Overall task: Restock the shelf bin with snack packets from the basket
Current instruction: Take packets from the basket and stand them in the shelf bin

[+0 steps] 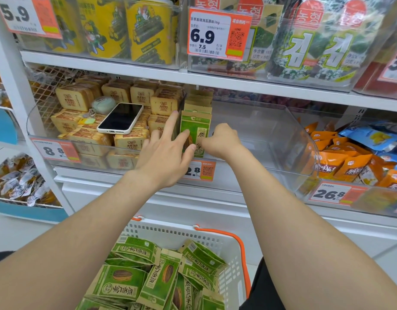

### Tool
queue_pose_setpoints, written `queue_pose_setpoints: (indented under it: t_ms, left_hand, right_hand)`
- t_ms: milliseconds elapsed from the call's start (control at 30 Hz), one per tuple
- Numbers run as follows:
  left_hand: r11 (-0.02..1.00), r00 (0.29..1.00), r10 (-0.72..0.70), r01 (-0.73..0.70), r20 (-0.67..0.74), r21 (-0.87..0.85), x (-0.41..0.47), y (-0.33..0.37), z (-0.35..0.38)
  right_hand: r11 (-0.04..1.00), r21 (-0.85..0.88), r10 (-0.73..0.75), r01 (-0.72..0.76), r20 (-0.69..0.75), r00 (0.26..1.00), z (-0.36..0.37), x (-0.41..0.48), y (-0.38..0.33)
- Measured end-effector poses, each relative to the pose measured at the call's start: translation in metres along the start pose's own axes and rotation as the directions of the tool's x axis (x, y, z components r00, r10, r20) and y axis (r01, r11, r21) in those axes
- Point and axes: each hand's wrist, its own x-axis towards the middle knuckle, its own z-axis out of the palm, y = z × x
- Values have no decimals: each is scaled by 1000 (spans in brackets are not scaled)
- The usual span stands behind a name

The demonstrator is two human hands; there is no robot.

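Here, everything is placed in relation to the clear shelf bin (271,130). At its left end a row of packets (198,101) stands upright and face forward, packed against the bin's left wall. That likely leaves the rest of the bin free for more. The front packet (196,128) closes that row.

The left hand (165,153) is spread with its fingers straight and its thumb pressed on the packet's green face, apparently to stop the row tipping forward. The right hand (222,139) is curled, fingertips pinching the packet's right edge, probably to square it with those behind.

Directly below the bin sits the basket (170,231), so each reach is short. It holds loose packets (125,285) in a jumble. Just left of the bin, a phone (120,118) lies on tan packs (76,98), seemingly parked out of the way.

Counted, there is one bin being filled, one basket and one phone. The row shows roughly six packet tops, though the rearmost blur together. The basket shows at least ten green faces, and the frame edge cuts off the pile. Most of the bin right of the row is bare, so the job looks barely begun.
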Motion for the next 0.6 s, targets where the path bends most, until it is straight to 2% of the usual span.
queue_pose_setpoints:
  t_ms: [100,167,300,600]
  left_hand:
    - [1000,1000,-8,8,2,7,-3,1,-1]
    - [1000,1000,-16,16,14,11,-3,2,-2]
    - [999,998,-44,44,44,14,2,3,-4]
    - [998,997,-66,66,39,-1,3,1,0]
  right_hand:
    - [998,-38,-57,51,-177,983,0,-8,2]
    - [994,-27,-111,107,-227,968,0,-10,3]
    - [973,10,-230,232,-115,966,3,-14,1]
    - [974,-27,-227,227,-21,974,8,-12,4]
